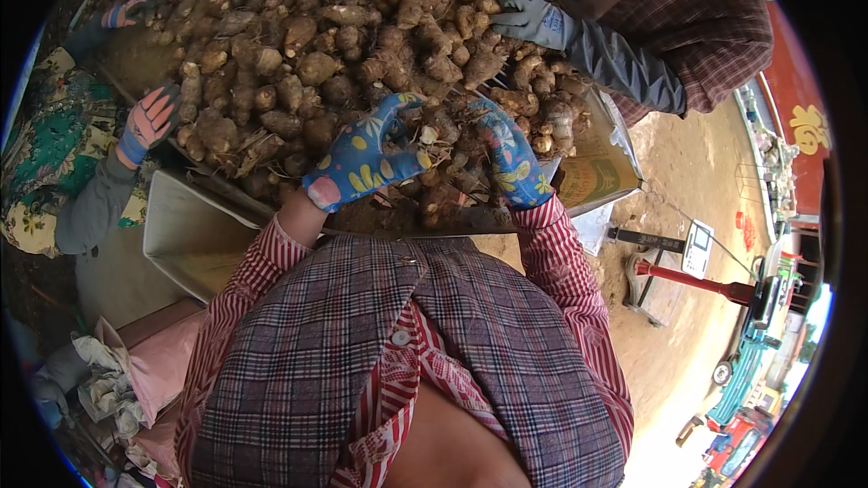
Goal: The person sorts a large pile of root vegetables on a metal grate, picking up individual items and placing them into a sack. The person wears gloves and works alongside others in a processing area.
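Note:
In the head view a heap of brown, rooty tubers that look like taro [315, 69] lies before me. My left hand [369, 152], in a blue flowered glove, reaches into its near side with thumb and forefinger spread apart. A small tuber with a pale cut face [428, 134] lies by the thumb tip. Across from it, my right hand [512, 156], in a matching glove, bends its fingers against a dark, rooty clump [468, 132]. Whether that hand grips the clump is hidden by the roots. Thin metal prongs [498, 74] show among the tubers beyond the right hand.
A co-worker's grey-gloved hand [532, 17] rests on the heap at upper right. Another person's pink-and-grey gloved hand [146, 123] is at left. A pale chute-like trough [196, 217] stands at near left, cardboard [593, 173] at right, and a platform scale [695, 251] farther right.

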The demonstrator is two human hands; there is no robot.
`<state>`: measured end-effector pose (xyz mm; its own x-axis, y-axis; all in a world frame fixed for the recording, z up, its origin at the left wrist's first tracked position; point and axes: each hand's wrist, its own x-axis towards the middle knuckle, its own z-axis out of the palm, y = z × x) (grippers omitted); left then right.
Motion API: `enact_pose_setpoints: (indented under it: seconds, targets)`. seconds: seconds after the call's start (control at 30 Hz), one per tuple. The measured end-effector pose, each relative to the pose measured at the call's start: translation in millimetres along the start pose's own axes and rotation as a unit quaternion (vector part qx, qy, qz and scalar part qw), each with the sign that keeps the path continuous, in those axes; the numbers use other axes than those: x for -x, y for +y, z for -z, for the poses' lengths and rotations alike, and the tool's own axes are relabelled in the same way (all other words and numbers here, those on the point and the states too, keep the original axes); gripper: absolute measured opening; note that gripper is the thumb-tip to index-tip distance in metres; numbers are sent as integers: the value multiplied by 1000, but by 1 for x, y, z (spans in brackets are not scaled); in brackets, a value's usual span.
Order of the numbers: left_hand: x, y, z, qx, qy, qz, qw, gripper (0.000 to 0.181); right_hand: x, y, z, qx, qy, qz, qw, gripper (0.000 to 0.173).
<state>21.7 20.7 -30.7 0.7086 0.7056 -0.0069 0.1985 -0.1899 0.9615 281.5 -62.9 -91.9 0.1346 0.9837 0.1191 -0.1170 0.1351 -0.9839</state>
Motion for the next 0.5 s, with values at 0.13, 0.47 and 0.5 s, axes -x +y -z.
enact_pose_setpoints:
  seconds: [0.13,0.47,0.5]
  targets:
    - [0,19,-5,-252,-74,158,952,83,-8,-54,-53,189,-71,9,979,29]
    - [41,-80,-18,-107,37,-31,993,75,27,-40,-97,17,7,124,992,64]
    - [36,-71,-12,-14,-7,15,1000,77,21,-46,-97,90,23,179,979,65]
